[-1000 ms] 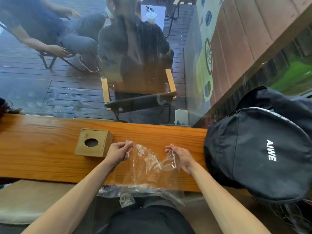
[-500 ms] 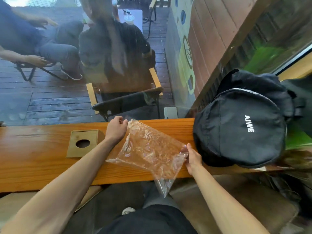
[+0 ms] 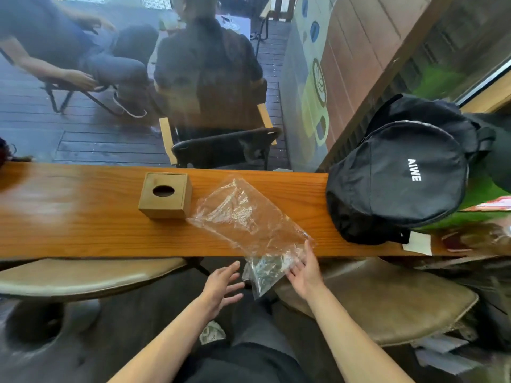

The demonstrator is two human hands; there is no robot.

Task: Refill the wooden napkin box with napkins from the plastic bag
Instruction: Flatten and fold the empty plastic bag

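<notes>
Apparently done: crumpled clear plastic bag (image 3: 243,217) lies empty beside square wooden napkin box (image 3: 165,195), left hand (image 3: 221,286) and right hand (image 3: 305,270) spread, holding nothing; next, clear bag.

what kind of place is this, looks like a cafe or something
Probably a cafe: a long wooden counter runs along a window onto a deck where people sit in chairs, a coffee-cup mural is outside, and a wooden napkin box is on the counter.
</notes>
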